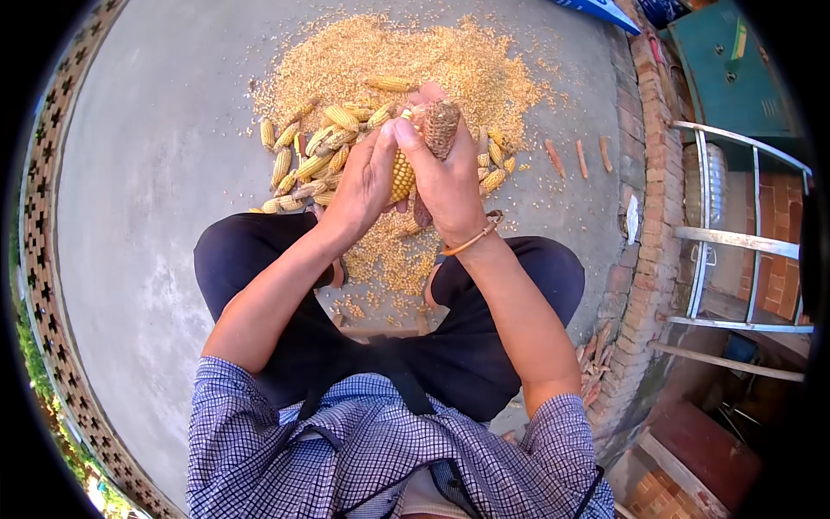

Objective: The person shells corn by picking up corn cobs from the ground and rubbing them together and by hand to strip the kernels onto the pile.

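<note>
Both hands meet above my knees around a yellow corn cob point(403, 177). My left hand point(367, 180) is closed on its left side, thumb near the top. In my right hand point(450, 186), which wears a band at the wrist, is a bare reddish-brown cob point(442, 130), pressed close against the yellow one; its thumb lies across the corn. Beyond the hands spreads a heap of loose kernels point(389, 48). Several unshelled cobs point(324, 156) lie left of the hands, and a few more on the right. More kernels point(385, 259) lie between my feet.
Three bare cobs point(581, 159) lie on the grey floor point(130, 173) at the right. Past them run a brick edge point(653, 173), a metal railing point(735, 238) and a green cabinet point(726, 69). Stripped cobs point(595, 363) are piled beside my right knee. A latticed wall point(43, 216) curves along the left.
</note>
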The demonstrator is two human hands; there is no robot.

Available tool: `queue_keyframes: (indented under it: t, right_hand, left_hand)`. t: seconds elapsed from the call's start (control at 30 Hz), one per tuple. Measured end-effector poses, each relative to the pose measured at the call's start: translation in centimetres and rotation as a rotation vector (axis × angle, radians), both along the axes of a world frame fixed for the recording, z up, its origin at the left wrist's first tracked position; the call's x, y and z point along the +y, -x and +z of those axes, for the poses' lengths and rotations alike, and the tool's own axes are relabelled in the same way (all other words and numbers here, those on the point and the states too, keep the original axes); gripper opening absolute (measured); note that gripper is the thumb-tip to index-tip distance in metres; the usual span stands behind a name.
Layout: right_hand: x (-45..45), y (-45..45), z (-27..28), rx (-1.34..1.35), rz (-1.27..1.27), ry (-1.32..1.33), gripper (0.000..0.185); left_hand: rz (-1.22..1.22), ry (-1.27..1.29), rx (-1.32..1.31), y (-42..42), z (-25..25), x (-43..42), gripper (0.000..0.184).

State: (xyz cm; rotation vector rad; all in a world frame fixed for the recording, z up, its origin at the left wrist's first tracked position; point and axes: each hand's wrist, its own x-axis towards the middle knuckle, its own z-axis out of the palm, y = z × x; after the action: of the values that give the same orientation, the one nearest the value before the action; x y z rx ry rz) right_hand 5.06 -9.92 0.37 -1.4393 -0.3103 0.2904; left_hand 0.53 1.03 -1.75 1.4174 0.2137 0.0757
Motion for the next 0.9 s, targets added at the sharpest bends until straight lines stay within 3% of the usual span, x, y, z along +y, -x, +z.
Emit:
queue_keyframes:
  t: [0.1,0.2,0.27,0.33,0.43,0.47,0.57,0.6,0.7,0.73,0.83,0.9]
  right_hand:
    - [1.1,-0.2,-1.7,-0.043,-0.243,0.133,0.05]
    - [1.7,-0.5,-2.5,0.089,-0.443,0.021,0.038]
    - [1.8,-1.4,-3.1,0.079,-0.405,0.072,0.03]
    - [2.3,-2.6,-2.3,0.13,-0.36,0.083,0.018]
    - [1.8,-3.3,-0.3,0.416,-0.114,-0.225,0.024]
    - [1.3,-3.4,-0.3,0.436,0.031,-0.247,0.037]
    - [0.9,-2.4,0.4,0.387,0.125,-0.308,0.049]
    - [1.2,-1.7,1.2,0.412,0.078,-0.292,0.058]
    - [2.4,-1.2,-0.7,0.109,-0.042,-0.138,0.043]
    - [3.0,-1.3,-1.4,0.094,-0.145,0.005,0.038]
    - [3.6,-1.9,-2.2,-0.177,-0.446,0.365,0.026]
    - [3.1,-1.8,-2.1,-0.094,-0.429,0.256,0.022]
  left_hand:
    - [-0.055,-0.206,0.053,0.6,0.0,-0.2,0.054]
    - [-0.12,-0.26,0.118,1.2,0.4,-0.7,0.055]
    - [-0.117,-0.185,0.092,0.8,0.0,-0.7,0.056]
    - [-0.186,0.039,0.284,-0.3,1.4,0.7,0.056]
    - [0.039,0.268,0.151,-1.2,1.0,0.4,0.05]
    - [0.111,0.311,0.189,-1.2,1.1,0.3,0.049]
    - [0.169,0.368,0.215,-0.9,1.6,0.7,0.048]
    - [0.119,0.264,0.17,-0.7,1.0,1.1,0.051]
    - [0.053,-0.229,0.108,-0.8,-0.8,1.6,0.052]
    - [0.15,-0.279,-0.044,-1.0,-1.2,0.6,0.055]
    - [0.011,-0.219,0.205,0.0,0.0,0.7,0.056]
    - [0.008,-0.037,0.089,0.2,-0.2,-0.4,0.054]
